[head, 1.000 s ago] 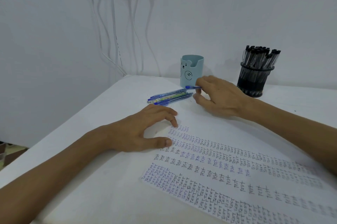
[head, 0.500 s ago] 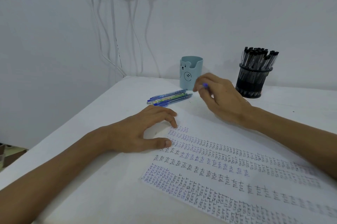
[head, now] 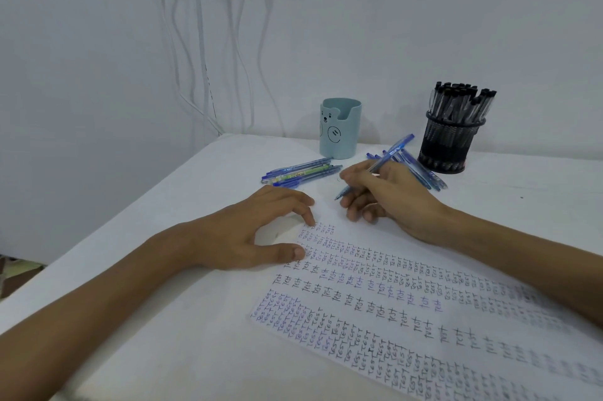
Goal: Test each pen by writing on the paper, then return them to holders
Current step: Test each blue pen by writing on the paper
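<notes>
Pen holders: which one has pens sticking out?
The black wire-mesh holder, crammed with black-capped pens; the pale blue bear-print cup shows none above its rim.

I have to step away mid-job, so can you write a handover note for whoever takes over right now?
Hands: left hand presses the paper flat; right hand holds a pen in a writing grip, tip near the paper's top.
Black pens stand in the mesh holder; loose blue pens lie by the cup, more by the mesh holder.
Done: many test rows written.
Left: test this pen and any untested blue ones (which are tested is unclear), then return them to holders.
</notes>
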`<act>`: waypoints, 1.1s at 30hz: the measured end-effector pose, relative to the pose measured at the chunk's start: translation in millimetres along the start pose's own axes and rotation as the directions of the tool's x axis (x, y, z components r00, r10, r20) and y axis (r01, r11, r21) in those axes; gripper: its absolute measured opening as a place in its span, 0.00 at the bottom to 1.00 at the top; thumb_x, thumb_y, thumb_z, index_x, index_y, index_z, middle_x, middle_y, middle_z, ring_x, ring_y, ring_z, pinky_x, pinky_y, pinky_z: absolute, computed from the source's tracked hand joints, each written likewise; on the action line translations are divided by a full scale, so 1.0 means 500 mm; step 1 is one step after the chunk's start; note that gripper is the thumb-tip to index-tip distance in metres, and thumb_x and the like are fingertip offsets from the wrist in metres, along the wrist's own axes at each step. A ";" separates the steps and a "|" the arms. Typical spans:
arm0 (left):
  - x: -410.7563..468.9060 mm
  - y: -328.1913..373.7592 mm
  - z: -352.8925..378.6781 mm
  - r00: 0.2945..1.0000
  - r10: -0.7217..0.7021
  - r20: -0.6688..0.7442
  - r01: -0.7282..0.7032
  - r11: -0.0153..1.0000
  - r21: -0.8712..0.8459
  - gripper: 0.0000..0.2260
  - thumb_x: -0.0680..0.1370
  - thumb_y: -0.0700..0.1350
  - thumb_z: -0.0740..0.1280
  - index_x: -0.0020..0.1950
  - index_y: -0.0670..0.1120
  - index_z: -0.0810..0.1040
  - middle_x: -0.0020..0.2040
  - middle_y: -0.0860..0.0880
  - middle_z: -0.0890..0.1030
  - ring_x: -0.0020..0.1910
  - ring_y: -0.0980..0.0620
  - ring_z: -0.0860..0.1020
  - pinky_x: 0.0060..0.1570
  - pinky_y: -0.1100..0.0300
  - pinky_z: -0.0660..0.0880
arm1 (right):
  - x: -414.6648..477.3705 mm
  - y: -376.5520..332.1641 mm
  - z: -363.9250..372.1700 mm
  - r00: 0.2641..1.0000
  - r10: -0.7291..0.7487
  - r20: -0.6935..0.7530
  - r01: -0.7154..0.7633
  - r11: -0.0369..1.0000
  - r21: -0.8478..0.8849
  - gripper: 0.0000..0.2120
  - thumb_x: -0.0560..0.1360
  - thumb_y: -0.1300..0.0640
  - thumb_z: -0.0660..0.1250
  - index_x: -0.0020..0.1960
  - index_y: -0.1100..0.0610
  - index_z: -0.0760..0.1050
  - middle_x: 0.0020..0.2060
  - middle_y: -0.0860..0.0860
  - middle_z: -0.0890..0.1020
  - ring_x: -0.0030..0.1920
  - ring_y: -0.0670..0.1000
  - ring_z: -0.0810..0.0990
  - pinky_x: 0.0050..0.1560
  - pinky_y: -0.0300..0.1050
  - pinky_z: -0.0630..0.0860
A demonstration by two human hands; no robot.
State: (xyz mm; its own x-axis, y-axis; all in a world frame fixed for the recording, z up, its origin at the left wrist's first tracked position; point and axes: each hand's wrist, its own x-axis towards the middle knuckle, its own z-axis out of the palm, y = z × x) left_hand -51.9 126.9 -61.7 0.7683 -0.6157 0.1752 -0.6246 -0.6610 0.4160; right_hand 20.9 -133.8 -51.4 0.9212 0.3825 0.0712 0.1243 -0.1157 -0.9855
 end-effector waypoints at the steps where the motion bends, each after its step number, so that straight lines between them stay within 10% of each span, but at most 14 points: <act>1: 0.000 0.000 0.000 1.000 -0.002 0.001 0.002 1.000 0.001 0.18 0.80 0.57 0.70 0.69 0.56 0.75 0.75 0.60 0.69 0.79 0.56 0.62 0.75 0.64 0.59 | -0.004 -0.002 0.004 1.000 0.011 0.024 -0.011 1.000 -0.006 0.07 0.81 0.60 0.66 0.50 0.64 0.78 0.37 0.61 0.83 0.31 0.54 0.81 0.26 0.42 0.69; 33: 0.003 -0.003 0.000 1.000 -0.014 0.014 0.014 1.000 -0.004 0.19 0.80 0.57 0.70 0.70 0.56 0.75 0.75 0.60 0.69 0.79 0.55 0.62 0.76 0.63 0.60 | -0.039 0.005 0.018 0.970 -0.151 0.189 0.203 0.933 -0.298 0.05 0.75 0.66 0.70 0.40 0.65 0.79 0.29 0.57 0.81 0.31 0.51 0.74 0.37 0.44 0.72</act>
State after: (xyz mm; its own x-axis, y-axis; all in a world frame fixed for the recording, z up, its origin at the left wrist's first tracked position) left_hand -50.1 127.1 -61.9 0.7751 -0.6120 0.1569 -0.6129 -0.6679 0.4222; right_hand -0.2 -133.7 -56.6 0.8055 0.5617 0.1886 0.4125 -0.3031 -0.8590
